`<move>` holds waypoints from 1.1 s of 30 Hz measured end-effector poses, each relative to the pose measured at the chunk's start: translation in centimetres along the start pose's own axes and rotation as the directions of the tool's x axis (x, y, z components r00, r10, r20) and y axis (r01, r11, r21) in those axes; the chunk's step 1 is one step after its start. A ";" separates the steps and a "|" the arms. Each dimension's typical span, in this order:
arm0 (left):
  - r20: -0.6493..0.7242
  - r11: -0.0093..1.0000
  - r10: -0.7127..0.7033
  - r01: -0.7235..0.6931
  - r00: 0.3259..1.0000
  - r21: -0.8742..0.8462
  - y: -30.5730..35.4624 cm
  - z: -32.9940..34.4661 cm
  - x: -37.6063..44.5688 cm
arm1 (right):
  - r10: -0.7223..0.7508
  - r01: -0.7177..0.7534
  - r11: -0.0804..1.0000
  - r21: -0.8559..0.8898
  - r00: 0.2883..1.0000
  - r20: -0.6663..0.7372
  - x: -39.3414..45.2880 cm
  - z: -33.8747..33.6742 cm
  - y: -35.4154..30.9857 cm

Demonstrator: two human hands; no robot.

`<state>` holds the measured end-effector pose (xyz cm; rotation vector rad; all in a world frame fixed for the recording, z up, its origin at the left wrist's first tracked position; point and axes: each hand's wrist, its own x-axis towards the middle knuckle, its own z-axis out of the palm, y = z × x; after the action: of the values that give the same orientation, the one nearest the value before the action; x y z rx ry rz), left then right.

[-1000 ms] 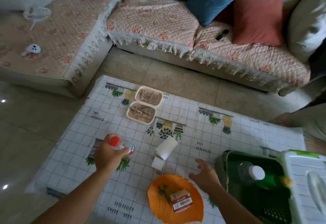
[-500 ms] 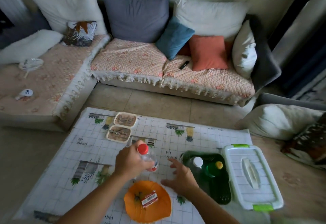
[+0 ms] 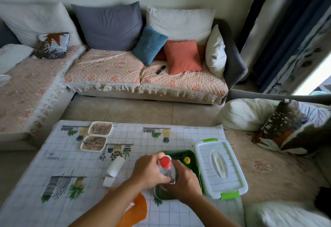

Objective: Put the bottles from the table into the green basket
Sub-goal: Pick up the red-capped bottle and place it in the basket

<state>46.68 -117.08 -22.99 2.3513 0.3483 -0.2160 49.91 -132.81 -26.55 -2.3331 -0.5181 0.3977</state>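
Note:
A clear plastic bottle with a red cap [image 3: 167, 168] is upright above the near-left part of the green basket [image 3: 180, 153]. My left hand [image 3: 148, 171] grips the bottle from the left, and my right hand [image 3: 184, 182] wraps around its lower body from the right. Inside the basket the yellow cap of a green bottle [image 3: 187, 159] shows beyond my right hand. My hands hide most of the basket's inside.
The basket's white lid [image 3: 220, 170] with green clips lies right of it. A white tissue roll [image 3: 116, 166], an open manicure case [image 3: 96, 135] and an orange plate [image 3: 137, 209] sit on the checked tablecloth [image 3: 59, 157]. Sofas and cushions surround the table.
My left hand has carried the red-capped bottle rightward from the table's left side to above the basket. My right hand has closed onto the bottle. The camera has tilted up.

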 end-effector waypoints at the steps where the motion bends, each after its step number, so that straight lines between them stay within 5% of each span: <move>1: 0.000 1.000 0.014 -0.014 1.000 0.005 0.3 0.5 0.1 | -0.001 0.001 1.000 0.002 1.000 -0.016 -0.1 -0.2 0.5; 9: 0.001 0.982 0.120 -0.119 0.993 0.146 1.2 3.2 1.4 | 0.013 -0.011 0.999 -0.038 0.998 0.057 0.2 -0.9 3.5; 15: 0.216 0.954 -0.063 0.122 0.974 -0.273 -1.6 3.5 1.6 | 0.034 -0.032 0.999 -0.042 0.998 0.046 0.1 -0.5 5.9; 19: 0.108 0.773 -0.347 0.349 0.932 -0.530 -4.8 5.1 1.1 | 0.074 -0.073 0.995 -0.069 0.997 0.007 0.4 0.5 8.2; 22: -0.004 0.798 -0.542 0.514 0.840 -0.315 -7.7 7.6 1.6 | 0.103 -0.100 0.992 -0.071 0.994 0.045 0.8 1.4 9.1; 25: 0.046 0.763 -0.615 0.609 0.787 -0.215 -9.6 10.1 2.3 | 0.117 -0.114 0.993 -0.041 0.990 0.080 1.2 2.7 9.7; 33: 0.074 0.792 -0.582 0.585 0.810 -0.172 -11.5 13.9 4.4 | 0.205 -0.198 0.977 -0.073 0.974 0.101 2.3 5.5 12.0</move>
<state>46.56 -118.01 -41.51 1.9888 1.0463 -0.4742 52.69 -136.66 -39.05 -2.4437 -0.3488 0.6136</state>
